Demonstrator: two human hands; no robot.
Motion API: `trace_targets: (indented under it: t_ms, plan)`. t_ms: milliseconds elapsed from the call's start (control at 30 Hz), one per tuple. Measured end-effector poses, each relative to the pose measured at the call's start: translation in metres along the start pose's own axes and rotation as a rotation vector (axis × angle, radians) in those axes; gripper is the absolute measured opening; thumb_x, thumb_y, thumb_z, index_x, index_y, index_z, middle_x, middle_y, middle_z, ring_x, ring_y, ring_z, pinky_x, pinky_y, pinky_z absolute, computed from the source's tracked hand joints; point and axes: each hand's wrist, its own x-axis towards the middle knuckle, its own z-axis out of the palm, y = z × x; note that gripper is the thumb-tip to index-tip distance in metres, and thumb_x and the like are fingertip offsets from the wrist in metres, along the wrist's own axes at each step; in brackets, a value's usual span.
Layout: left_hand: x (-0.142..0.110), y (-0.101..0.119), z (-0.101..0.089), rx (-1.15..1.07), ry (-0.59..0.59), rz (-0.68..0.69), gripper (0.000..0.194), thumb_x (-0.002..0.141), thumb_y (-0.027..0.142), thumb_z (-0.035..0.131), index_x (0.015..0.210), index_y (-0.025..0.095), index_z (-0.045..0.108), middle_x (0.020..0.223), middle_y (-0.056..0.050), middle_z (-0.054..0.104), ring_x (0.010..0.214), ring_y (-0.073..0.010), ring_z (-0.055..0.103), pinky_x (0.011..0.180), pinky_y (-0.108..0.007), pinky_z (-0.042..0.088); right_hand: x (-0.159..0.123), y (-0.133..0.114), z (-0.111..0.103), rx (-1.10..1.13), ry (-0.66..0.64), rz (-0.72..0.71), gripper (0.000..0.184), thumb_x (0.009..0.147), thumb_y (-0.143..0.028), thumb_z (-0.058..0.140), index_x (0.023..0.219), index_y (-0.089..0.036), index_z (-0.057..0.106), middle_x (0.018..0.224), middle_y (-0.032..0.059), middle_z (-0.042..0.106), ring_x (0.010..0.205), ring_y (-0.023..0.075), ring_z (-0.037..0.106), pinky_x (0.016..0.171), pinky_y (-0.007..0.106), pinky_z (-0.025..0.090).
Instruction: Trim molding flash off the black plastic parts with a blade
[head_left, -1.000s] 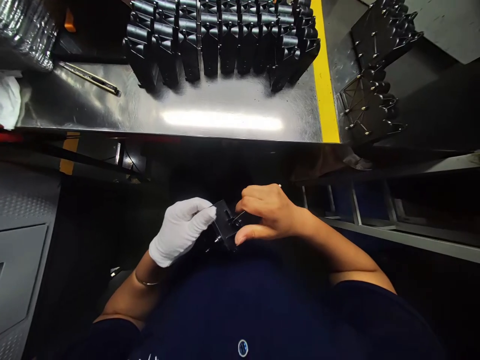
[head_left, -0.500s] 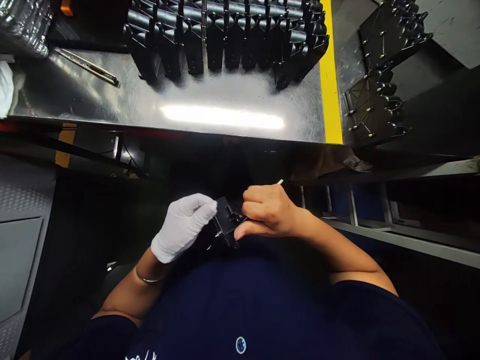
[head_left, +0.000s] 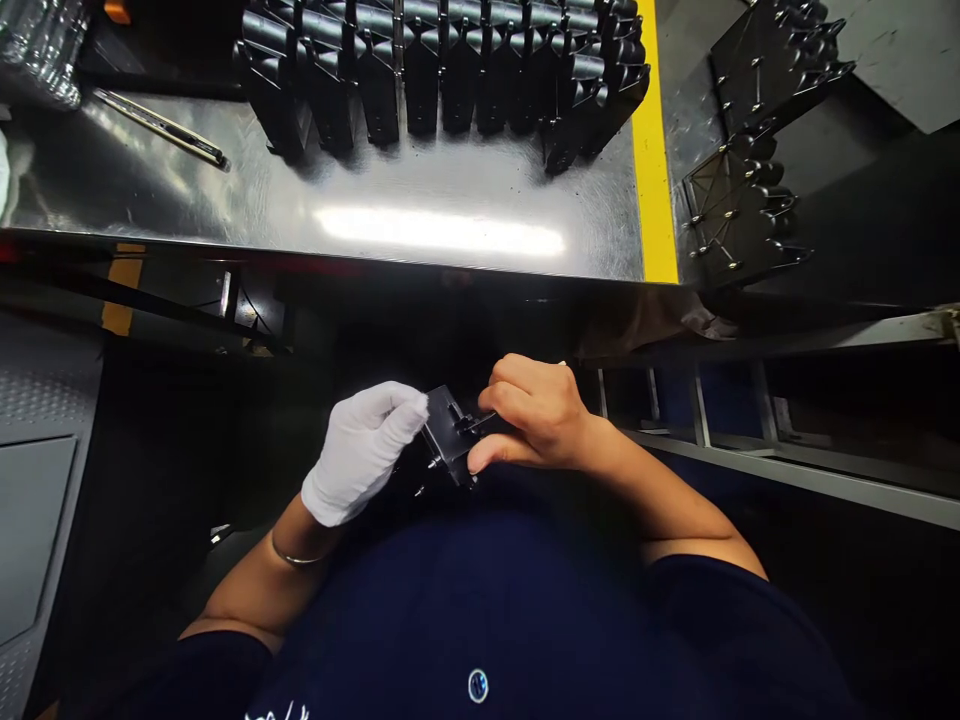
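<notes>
One black part point(head_left: 444, 432) between gloved left hand point(head_left: 365, 450), tight on its edge, and curled right hand point(head_left: 540, 412), its hold unclear.

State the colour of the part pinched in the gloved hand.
Black; the part shows best in the head view.

A shiny metal table point(head_left: 247, 220) spans the top, streaked by a white light reflection point(head_left: 439, 230), with a yellow stripe point(head_left: 655, 200) toward the right. Below, in shadow, a gray cabinet point(head_left: 34, 530) stands at left and a metal frame point(head_left: 810, 481) at right.
</notes>
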Motion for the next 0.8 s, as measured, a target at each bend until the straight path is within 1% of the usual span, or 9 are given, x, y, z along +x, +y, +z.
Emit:
trace_targets:
  t_ms: [133, 267, 367, 600, 700, 800]
  plan:
    - [0.0001, 0.0006, 0.0024, 0.018, 0.032, 0.007, 0.026, 0.076, 0.041, 0.066, 0.062, 0.019, 0.066, 0.056, 0.001, 0.064, 0.051, -0.0118, 0.056, 0.048, -0.021, 0.046, -0.0022, 0.0021, 0.0042, -0.044, 0.041, 0.001, 0.061, 0.091, -0.064, 0.037, 0.059, -0.015, 0.055, 0.056, 0.0008, 0.046, 0.054, 0.0111, 0.037, 0.051, 0.025, 0.027]
    - [0.0003, -0.0023, 0.0037, 0.019, 0.029, 0.007, 0.028, 0.077, 0.043, 0.065, 0.063, 0.018, 0.066, 0.056, 0.001, 0.064, 0.050, -0.0115, 0.055, 0.048, -0.021, 0.045, -0.0067, 0.0028, 0.0084, -0.062, 0.075, 0.002, 0.061, 0.092, -0.062, 0.037, 0.055, -0.016, 0.051, 0.054, -0.0004, 0.043, 0.052, 0.0107, 0.036, 0.050, 0.025, 0.025]
    - [0.0002, -0.0032, 0.0038, 0.016, 0.031, 0.007, 0.028, 0.077, 0.043, 0.066, 0.063, 0.018, 0.066, 0.055, 0.001, 0.063, 0.050, -0.0113, 0.055, 0.047, -0.021, 0.044, -0.0084, 0.0019, 0.0090, -0.061, 0.072, -0.007, 0.060, 0.093, -0.060, 0.038, 0.051, -0.017, 0.048, 0.052, -0.0013, 0.040, 0.051, 0.0105, 0.034, 0.050, 0.025, 0.024]
    - [0.0003, -0.0022, 0.0031, 0.034, 0.048, -0.010, 0.032, 0.076, 0.045, 0.065, 0.062, 0.017, 0.065, 0.053, 0.001, 0.062, 0.048, -0.0109, 0.054, 0.044, -0.020, 0.042, -0.0061, 0.0007, 0.0083, -0.062, 0.065, 0.013, 0.060, 0.092, -0.062, 0.035, 0.058, -0.016, 0.054, 0.056, -0.0002, 0.045, 0.053, 0.0107, 0.038, 0.051, 0.024, 0.027]
    - [0.0007, -0.0033, 0.0030, 0.053, 0.066, -0.008, 0.032, 0.077, 0.045, 0.065, 0.062, 0.017, 0.065, 0.053, 0.001, 0.062, 0.048, -0.0108, 0.054, 0.044, -0.020, 0.042, -0.0042, 0.0003, 0.0095, -0.085, 0.061, 0.001, 0.061, 0.095, -0.059, 0.033, 0.054, -0.017, 0.050, 0.054, -0.0007, 0.043, 0.052, 0.0107, 0.036, 0.051, 0.025, 0.026]
    - [0.0014, -0.0051, 0.0031, 0.065, 0.073, -0.007, 0.031, 0.077, 0.045, 0.064, 0.061, 0.017, 0.065, 0.053, 0.001, 0.062, 0.048, -0.0110, 0.054, 0.045, -0.020, 0.042, -0.0021, -0.0004, 0.0095, -0.090, 0.068, -0.012, 0.061, 0.095, -0.057, 0.035, 0.051, -0.017, 0.045, 0.051, -0.0020, 0.039, 0.050, 0.0101, 0.033, 0.049, 0.025, 0.023]
